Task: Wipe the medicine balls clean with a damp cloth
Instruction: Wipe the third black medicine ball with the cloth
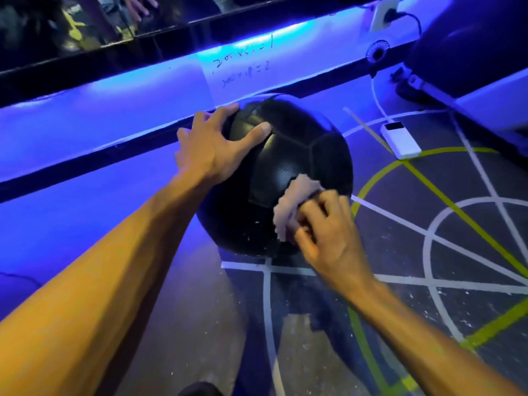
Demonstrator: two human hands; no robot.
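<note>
So the medicine ball (288,167) is sitting on the floor (400,252) right up against the foot of the blue-lit wall (114,110), black panelled leather, with pale specks showing low on the near side. The cloth (291,204) is a small pinkish rag, bunched up and pressed onto the ball's lower right face.

The right hand (328,232) has its grip curled around the cloth, fingers pinching it into a wad. The left hand (217,144) has its grip spread wide and flat over the upper left of the ball, bracing it.

My take on doing this bit well: keep that left hand planted so the ball doesn't roll toward the wall, and flatten the rag out a little, because a tight wad probably only cleans a narrow stripe. Work panel by panel, follow the seams, then turn the ball to reach the speckled underside.

Over to the right, a white power bank (400,140) with a cable lies on the floor lines, well apart from the ball, so keep drips away.
</note>
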